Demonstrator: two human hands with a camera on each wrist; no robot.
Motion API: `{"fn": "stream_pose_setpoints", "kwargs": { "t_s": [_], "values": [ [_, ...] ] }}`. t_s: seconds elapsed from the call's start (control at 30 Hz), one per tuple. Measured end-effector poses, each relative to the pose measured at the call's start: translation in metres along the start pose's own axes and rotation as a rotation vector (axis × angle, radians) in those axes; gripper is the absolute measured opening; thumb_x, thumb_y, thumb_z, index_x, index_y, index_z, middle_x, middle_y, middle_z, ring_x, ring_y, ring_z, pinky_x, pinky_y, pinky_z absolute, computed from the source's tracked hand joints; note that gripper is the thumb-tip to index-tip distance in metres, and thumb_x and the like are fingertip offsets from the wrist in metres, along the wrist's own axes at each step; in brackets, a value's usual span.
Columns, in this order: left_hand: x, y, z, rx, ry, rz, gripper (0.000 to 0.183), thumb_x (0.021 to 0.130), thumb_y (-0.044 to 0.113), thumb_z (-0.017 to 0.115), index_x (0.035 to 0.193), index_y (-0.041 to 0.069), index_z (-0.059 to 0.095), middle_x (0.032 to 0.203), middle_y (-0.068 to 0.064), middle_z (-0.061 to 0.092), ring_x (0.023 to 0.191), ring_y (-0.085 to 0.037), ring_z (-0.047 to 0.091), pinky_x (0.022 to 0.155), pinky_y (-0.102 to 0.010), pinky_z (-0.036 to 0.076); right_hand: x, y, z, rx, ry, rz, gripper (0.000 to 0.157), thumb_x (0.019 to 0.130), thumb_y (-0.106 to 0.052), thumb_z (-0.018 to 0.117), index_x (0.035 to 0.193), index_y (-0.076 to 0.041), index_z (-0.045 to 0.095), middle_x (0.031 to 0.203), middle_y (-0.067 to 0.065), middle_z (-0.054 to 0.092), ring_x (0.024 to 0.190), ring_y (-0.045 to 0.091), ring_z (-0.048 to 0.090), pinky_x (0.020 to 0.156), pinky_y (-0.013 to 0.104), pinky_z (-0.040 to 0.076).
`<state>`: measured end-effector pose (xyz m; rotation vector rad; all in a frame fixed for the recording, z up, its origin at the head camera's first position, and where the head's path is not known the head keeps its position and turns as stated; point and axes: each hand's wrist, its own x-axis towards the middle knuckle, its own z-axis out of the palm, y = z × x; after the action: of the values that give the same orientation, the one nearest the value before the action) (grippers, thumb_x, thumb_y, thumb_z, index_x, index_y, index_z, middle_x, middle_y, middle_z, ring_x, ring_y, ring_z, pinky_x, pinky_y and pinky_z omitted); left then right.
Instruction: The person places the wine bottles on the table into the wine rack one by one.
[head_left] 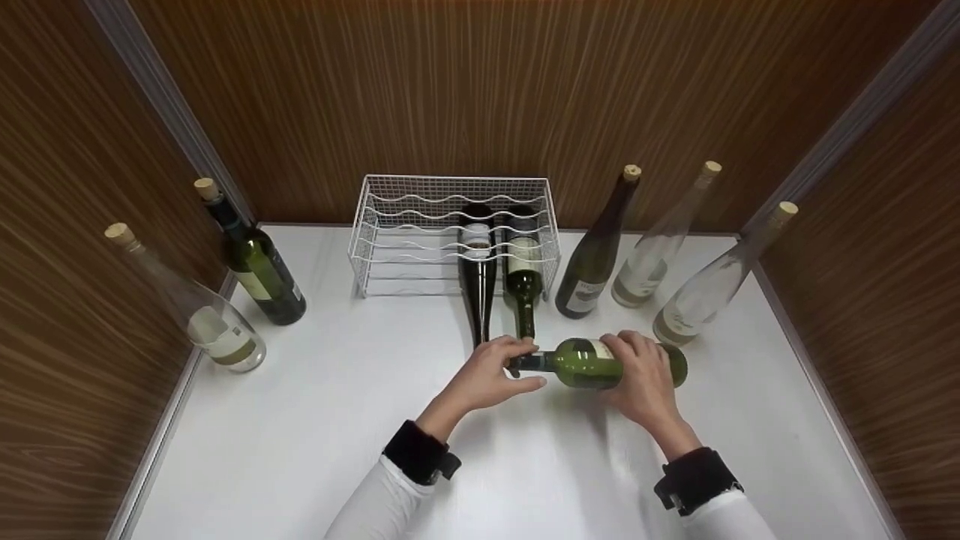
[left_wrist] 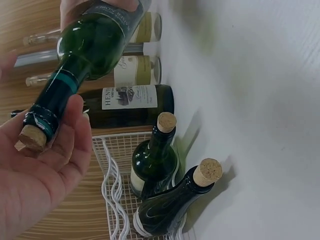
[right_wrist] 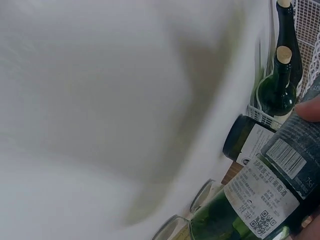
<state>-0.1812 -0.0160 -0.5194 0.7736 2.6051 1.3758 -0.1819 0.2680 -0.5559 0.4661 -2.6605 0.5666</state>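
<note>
Green wine bottle (head_left: pixel 583 365) is held sideways, neck (head_left: pixel 535 363) toward nine o'clock, at four o'clock from the wire rack (head_left: pixel 420 178). Its label (head_left: pixel 602 349) is partly covered by the right hand (head_left: pixel 643 381), clamped round it; in the head view its cork (left_wrist: pixel 33 138) is hidden by the left hand (head_left: pixel 491 375), thumb and fingers apart.

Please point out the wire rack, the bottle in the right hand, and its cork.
Wire rack (head_left: pixel 427 214): head view, on its back mesh.
Held bottle (head_left: pixel 576 364): head view, on its green shoulder.
Cork (left_wrist: pixel 33 137): left wrist view, on its end face.
</note>
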Motion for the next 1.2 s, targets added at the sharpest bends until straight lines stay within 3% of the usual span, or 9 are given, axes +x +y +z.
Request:
{"fn": "stream_pose_setpoints", "kwargs": {
  "t_s": [0.1,0.2,0.3,0.4,0.57,0.7,0.9,1.07,1.2],
  "values": [
    [0.001,0.0,0.0,0.058,-0.012,-0.001,0.05,0.084,0.038,0.076,0.123,0.007,0.069,0.117,-0.005,0.066,0.107,-0.019,0.06,0.093,-0.032,0.046,0.0,-0.002,0.0,-0.02,-0.024,-0.024,0.082,0.046,-0.013,0.095,0.12,-0.013,0.062,0.117,0.016,0.056,0.108,0.042,0.051,0.095,0.06,0.035],
    [0.001,0.001,0.0,0.157,-0.032,-0.009,0.03,0.084,0.036,0.076,0.1,0.011,0.076,0.092,0.002,0.067,0.084,-0.012,0.06,0.074,-0.028,0.048,0.001,-0.006,0.001,-0.057,-0.047,-0.071,0.081,0.047,-0.011,0.093,0.121,-0.015,0.061,0.115,0.015,0.056,0.108,0.041,0.052,0.093,0.06,0.036],
    [0.001,0.002,0.002,0.281,-0.071,-0.038,0.02,0.081,0.035,0.077,0.079,0.016,0.071,0.073,0.008,0.058,0.067,-0.009,0.053,0.058,-0.026,0.044,0.003,-0.01,0.001,-0.1,-0.055,-0.135,0.079,0.046,-0.012,0.092,0.119,-0.016,0.061,0.112,0.012,0.056,0.105,0.039,0.052,0.091,0.058,0.037],
    [0.0,0.001,0.006,0.392,-0.121,-0.082,0.023,0.077,0.037,0.079,0.08,0.016,0.07,0.072,0.01,0.057,0.066,-0.008,0.052,0.057,-0.025,0.044,0.005,-0.015,0.002,-0.138,-0.05,-0.19,0.079,0.045,-0.019,0.092,0.117,-0.017,0.062,0.109,0.009,0.056,0.102,0.037,0.053,0.09,0.056,0.037],
    [-0.001,-0.005,0.01,0.458,-0.19,-0.122,0.037,0.075,0.047,0.081,0.091,0.015,0.069,0.077,0.009,0.06,0.07,-0.01,0.055,0.06,-0.027,0.047,0.007,-0.02,0.004,-0.147,-0.036,-0.245,0.08,0.043,-0.024,0.093,0.116,-0.018,0.063,0.108,0.007,0.056,0.101,0.036,0.053,0.09,0.054,0.037],
    [-0.002,-0.011,0.012,0.427,-0.211,-0.118,0.04,0.076,0.053,0.079,0.086,0.017,0.065,0.074,0.01,0.056,0.069,-0.01,0.053,0.058,-0.027,0.044,0.008,-0.023,0.006,-0.138,-0.024,-0.261,0.078,0.044,-0.019,0.091,0.117,-0.018,0.062,0.109,0.007,0.056,0.103,0.035,0.052,0.092,0.055,0.037],
    [-0.006,-0.019,0.014,0.239,-0.237,-0.148,0.03,0.087,0.046,0.072,0.082,0.019,0.06,0.071,0.009,0.055,0.065,-0.009,0.051,0.057,-0.026,0.043,0.01,-0.025,0.009,-0.141,-0.002,-0.284,0.073,0.046,-0.011,0.084,0.116,-0.018,0.063,0.11,0.007,0.057,0.104,0.034,0.052,0.094,0.055,0.037],
    [-0.01,-0.021,0.014,0.09,-0.275,-0.195,0.029,0.092,0.044,0.067,0.088,0.016,0.061,0.071,0.005,0.058,0.057,-0.011,0.056,0.053,-0.029,0.048,0.011,-0.027,0.011,-0.143,0.008,-0.299,0.072,0.046,-0.011,0.084,0.115,-0.019,0.063,0.11,0.007,0.057,0.103,0.034,0.053,0.095,0.054,0.037],
    [-0.013,-0.023,0.014,0.074,-0.271,-0.195,0.031,0.093,0.045,0.065,0.094,0.014,0.063,0.073,0.006,0.058,0.059,-0.009,0.056,0.056,-0.028,0.048,0.011,-0.029,0.012,-0.153,0.01,-0.313,0.069,0.049,-0.008,0.082,0.114,-0.018,0.063,0.109,0.007,0.057,0.104,0.034,0.054,0.095,0.055,0.038]
  ]
}}
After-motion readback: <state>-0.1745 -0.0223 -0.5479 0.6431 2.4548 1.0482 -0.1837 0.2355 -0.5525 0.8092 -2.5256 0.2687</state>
